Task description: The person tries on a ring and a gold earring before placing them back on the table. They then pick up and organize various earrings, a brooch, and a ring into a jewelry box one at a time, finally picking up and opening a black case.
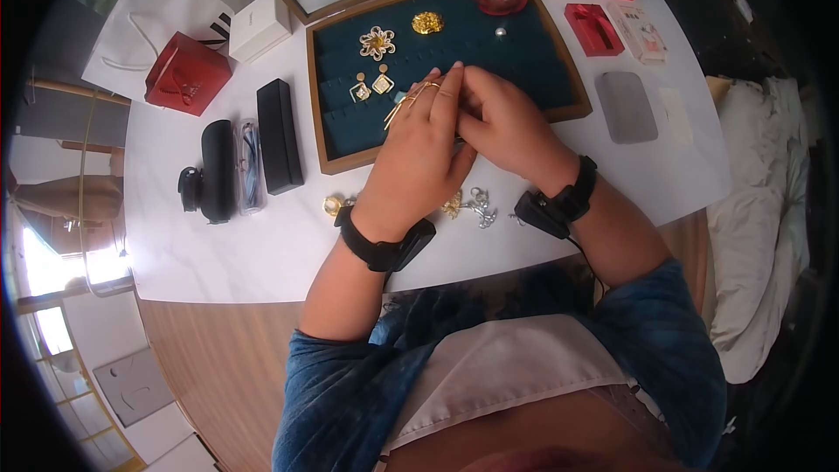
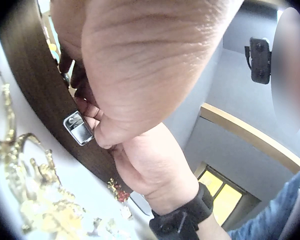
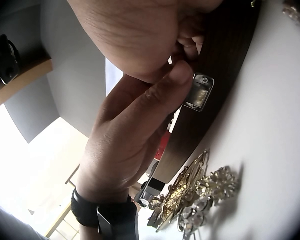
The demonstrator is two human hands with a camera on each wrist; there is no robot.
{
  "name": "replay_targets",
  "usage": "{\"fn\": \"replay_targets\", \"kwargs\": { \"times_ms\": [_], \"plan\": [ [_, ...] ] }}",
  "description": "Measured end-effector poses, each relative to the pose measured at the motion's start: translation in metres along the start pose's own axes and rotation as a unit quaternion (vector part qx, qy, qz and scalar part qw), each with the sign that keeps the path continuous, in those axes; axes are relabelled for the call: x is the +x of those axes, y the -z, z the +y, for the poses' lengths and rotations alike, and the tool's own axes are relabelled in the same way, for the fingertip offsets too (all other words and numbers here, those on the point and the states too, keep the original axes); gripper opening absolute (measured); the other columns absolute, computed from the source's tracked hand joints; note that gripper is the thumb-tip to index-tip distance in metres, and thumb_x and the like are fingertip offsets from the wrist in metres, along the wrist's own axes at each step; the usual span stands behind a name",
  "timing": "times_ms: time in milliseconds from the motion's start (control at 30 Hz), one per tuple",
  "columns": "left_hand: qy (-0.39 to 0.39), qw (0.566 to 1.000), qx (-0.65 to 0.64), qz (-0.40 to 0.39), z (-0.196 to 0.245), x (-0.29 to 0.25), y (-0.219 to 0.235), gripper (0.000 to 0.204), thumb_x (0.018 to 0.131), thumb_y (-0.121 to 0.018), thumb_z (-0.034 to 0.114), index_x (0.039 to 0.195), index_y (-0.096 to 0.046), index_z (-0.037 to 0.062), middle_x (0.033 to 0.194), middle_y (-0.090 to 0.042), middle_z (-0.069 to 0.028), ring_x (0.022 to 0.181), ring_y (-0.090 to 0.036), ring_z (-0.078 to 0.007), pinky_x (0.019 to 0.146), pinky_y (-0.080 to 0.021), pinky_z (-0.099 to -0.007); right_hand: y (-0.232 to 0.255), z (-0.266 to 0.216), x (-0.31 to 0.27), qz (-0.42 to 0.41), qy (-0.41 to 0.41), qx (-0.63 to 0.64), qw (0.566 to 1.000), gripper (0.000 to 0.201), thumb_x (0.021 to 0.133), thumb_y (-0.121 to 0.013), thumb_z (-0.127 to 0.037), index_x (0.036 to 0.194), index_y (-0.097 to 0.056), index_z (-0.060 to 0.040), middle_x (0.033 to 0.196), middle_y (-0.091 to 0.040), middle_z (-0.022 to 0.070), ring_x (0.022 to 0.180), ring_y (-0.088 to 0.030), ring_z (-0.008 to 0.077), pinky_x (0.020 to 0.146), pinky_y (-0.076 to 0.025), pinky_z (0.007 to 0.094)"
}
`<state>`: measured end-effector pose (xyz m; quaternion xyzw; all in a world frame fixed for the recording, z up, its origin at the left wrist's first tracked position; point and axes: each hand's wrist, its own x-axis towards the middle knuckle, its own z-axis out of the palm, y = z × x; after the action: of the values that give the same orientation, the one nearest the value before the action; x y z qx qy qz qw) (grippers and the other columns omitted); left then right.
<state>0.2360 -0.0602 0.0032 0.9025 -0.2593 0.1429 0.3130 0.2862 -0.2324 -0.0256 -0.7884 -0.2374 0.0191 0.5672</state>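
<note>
Head view: both hands' fingers (image 1: 434, 87) pinch a thin gold brooch (image 1: 404, 105) over the wood-framed velvet tray (image 1: 325, 96).

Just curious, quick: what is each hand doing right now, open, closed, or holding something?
Left hand: holds a thin gold piece over the tray.
Right hand: fingers curled, contents hidden.

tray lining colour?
Dark teal; the tray lining sits inside a brown wooden frame. Clearest in the head view.

Wood-framed tray (image 1: 328, 162) w/ matt teal cloth; shiny metal latch (image 3: 199, 93).
</note>
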Motion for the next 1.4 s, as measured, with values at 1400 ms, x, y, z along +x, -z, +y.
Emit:
{"fn": "replay_targets", "kwargs": {
  "times_ms": [1400],
  "plan": [
    [0.005, 1.000, 0.013, 0.006, -0.0004, -0.0026, -0.0041, 0.086, 0.087, -0.077, 0.006, 0.163, -0.036, -0.0004, 0.142, -0.059, -0.0307, 0.134, -0.058, -0.0473, 0.112, -0.049, -0.0494, 0.0003, -0.0048, -0.0012, 0.003, 0.015, -0.047, 0.999, 0.023, 0.094, -0.073, -0.014, 0.110, -0.061, -0.0012, 0.099, -0.073, 0.0175, 0.092, -0.073, 0.0381, 0.079, -0.058, 0.0441]
  ]
}}
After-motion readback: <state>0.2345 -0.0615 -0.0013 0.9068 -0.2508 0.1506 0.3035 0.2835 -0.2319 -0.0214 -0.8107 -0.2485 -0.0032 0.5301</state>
